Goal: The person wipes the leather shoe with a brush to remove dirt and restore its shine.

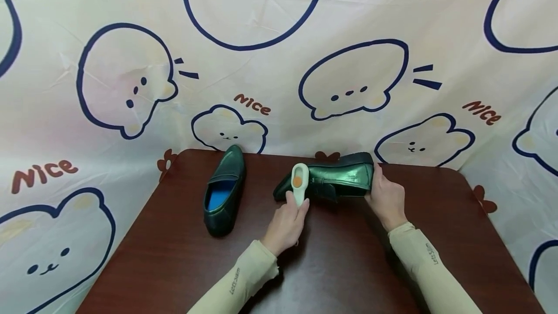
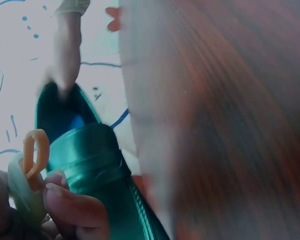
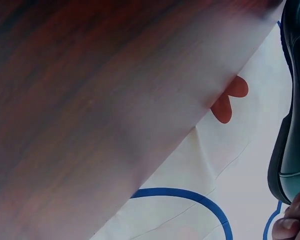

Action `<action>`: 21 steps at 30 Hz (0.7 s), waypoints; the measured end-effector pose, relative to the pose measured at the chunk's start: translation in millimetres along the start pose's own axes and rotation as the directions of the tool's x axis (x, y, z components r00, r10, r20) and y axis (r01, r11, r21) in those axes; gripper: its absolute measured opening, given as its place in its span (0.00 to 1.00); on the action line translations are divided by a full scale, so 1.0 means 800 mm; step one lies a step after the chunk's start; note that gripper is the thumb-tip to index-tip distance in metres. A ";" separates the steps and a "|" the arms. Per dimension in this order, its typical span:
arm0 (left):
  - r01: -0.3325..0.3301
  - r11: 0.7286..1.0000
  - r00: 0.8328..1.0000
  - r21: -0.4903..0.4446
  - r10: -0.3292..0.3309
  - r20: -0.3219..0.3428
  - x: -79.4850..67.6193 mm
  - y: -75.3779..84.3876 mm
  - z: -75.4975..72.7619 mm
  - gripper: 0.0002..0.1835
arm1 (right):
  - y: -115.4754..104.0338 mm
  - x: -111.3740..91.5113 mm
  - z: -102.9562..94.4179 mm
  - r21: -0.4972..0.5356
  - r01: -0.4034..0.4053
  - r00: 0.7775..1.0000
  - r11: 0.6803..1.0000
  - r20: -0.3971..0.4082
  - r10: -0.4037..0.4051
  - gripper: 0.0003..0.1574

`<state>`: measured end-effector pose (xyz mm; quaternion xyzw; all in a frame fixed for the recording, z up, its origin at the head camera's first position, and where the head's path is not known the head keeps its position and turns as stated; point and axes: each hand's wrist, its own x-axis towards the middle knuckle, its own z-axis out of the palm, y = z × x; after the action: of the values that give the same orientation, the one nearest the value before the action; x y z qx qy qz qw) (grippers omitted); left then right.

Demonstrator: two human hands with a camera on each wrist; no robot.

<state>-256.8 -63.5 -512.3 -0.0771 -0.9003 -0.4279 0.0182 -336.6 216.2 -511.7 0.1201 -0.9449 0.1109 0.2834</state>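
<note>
In the head view my left hand (image 1: 283,224) holds a small white tool (image 1: 300,195) with a rounded upper end and an orange part. The left wrist view shows an orange loop (image 2: 29,155) on its pale handle, beside the thumb; what kind of tool it is I cannot tell. A shiny dark green loafer (image 1: 344,177) is tipped on its side, toe pointing left, and the tool overlaps its front part. My right hand (image 1: 388,200) grips this loafer by the heel. Fingertips (image 3: 287,227) show at the heel in the right wrist view.
A second green loafer (image 1: 232,166) with a blue insole stands upright on the brown table (image 1: 340,265), left of my hands, toe toward the back edge. A pale cloth (image 1: 279,76) printed with cartoon faces hangs behind and around the table.
</note>
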 end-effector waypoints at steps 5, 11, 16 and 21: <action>-0.003 1.000 1.000 0.029 0.003 0.003 0.020 0.006 0.012 0.22 | 0.003 -0.002 0.001 -0.001 -0.011 1.000 1.000 0.006 0.011 0.43; 0.022 0.998 1.000 0.053 -0.022 0.002 0.024 0.004 0.016 0.20 | 0.006 -0.004 0.004 -0.006 -0.010 1.000 1.000 0.006 0.010 0.42; 0.069 0.997 0.998 0.045 -0.069 -0.008 0.019 -0.003 0.011 0.21 | 0.006 -0.004 0.005 -0.008 -0.023 1.000 1.000 0.018 0.023 0.42; 0.105 0.993 0.994 0.061 -0.103 -0.032 0.012 -0.014 0.002 0.22 | 0.007 -0.004 0.007 -0.014 -0.027 0.999 1.000 0.034 0.027 0.43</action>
<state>-267.6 -68.2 -520.6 -0.0232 -0.9158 -0.4009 0.0111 -338.9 220.1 -518.8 0.1074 -0.9519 0.1064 0.2666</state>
